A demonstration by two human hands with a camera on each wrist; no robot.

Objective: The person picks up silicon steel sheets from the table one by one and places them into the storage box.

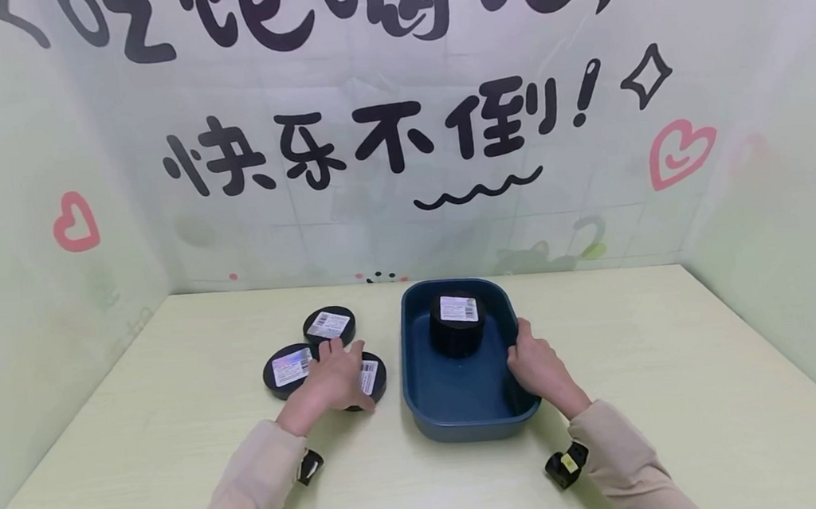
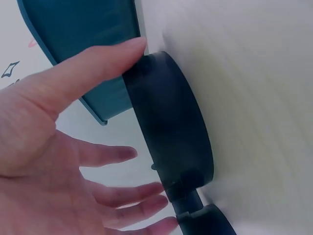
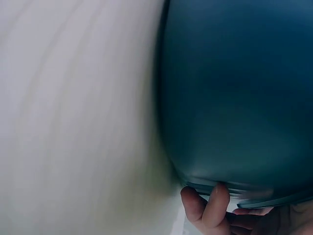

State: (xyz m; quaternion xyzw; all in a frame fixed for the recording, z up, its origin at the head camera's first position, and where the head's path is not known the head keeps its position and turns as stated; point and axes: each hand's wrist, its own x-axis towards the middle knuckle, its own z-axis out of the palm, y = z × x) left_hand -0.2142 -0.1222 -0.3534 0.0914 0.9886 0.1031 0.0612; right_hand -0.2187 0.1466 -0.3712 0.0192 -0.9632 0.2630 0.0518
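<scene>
My left hand [image 1: 333,378] reaches over a flat, round black container [image 1: 378,383] with a white barcode label. Seen from the left wrist, the thumb is right at the edge of this container [image 2: 171,117] while the other fingers spread loosely beside it. Two similar labelled black containers lie close by, one behind [image 1: 330,324] and one to the left [image 1: 289,372]. My right hand [image 1: 537,360] grips the right rim of a blue rectangular tub [image 1: 458,433], as the right wrist view also shows. Inside the tub, toward its back, stands a taller black cylinder [image 1: 458,338] with a label on top.
The pale wooden tabletop [image 1: 144,467] carries the tub and the containers. A printed white backdrop [image 1: 357,242] with black lettering rises at the table's back edge, and side panels [image 1: 774,242] flank it.
</scene>
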